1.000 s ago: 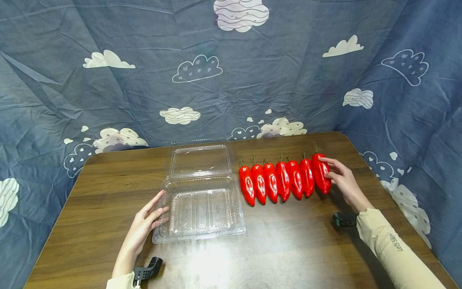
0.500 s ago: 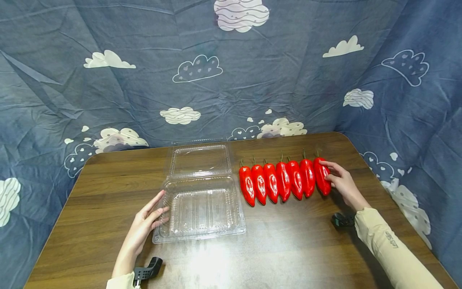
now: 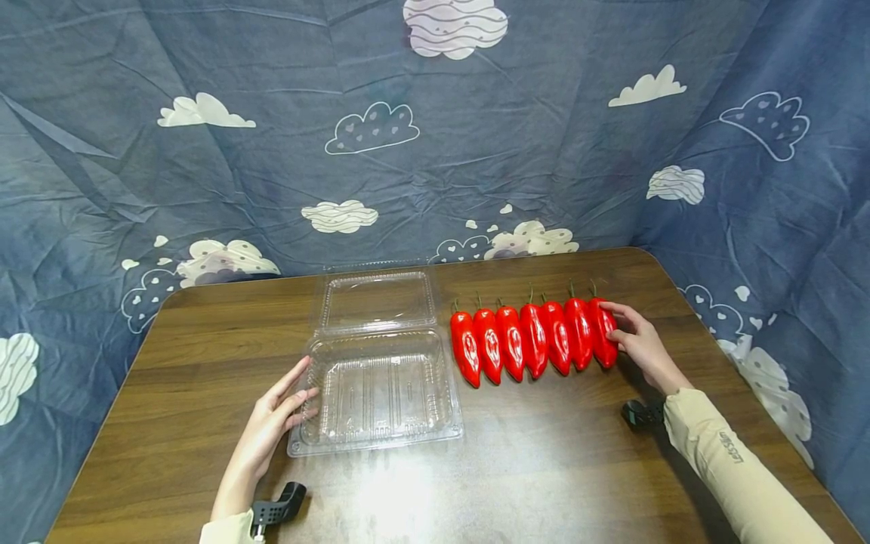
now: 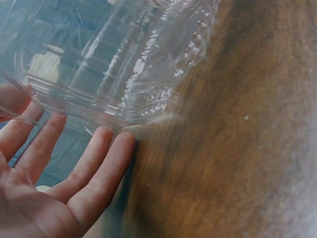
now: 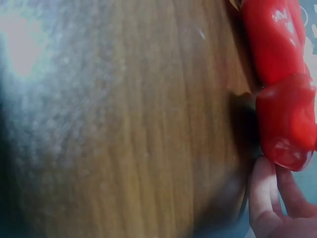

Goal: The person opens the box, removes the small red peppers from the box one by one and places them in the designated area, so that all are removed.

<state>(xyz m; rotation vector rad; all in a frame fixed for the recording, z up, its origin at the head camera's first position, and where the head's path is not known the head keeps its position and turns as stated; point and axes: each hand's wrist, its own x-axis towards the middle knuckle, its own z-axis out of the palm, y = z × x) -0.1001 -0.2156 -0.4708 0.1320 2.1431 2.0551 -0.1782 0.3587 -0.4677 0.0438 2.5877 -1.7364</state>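
Note:
A clear plastic clamshell container (image 3: 381,393) lies open on the table, its lid (image 3: 377,301) folded back toward the wall. My left hand (image 3: 272,415) rests at its left side, fingers extended against the wall; the left wrist view shows fingertips (image 4: 101,134) right at the plastic. To the right, several glossy red peppers (image 3: 533,341) with green stems lie side by side in a row. My right hand (image 3: 642,344) touches the right side of the end pepper (image 3: 603,336). From the right wrist, fairly straight fingers (image 5: 262,188) press against that pepper (image 5: 287,124).
The brown wooden table (image 3: 516,468) has rounded far corners. A blue cloth (image 3: 272,174) printed with clouds hangs behind it and along both sides. Black wrist devices (image 3: 279,508) sit on both arms.
The end pepper has shifted slightly toward the viewer and then left, closing up against its neighbour. My right hand has moved left with it; the left hand and container stay put.

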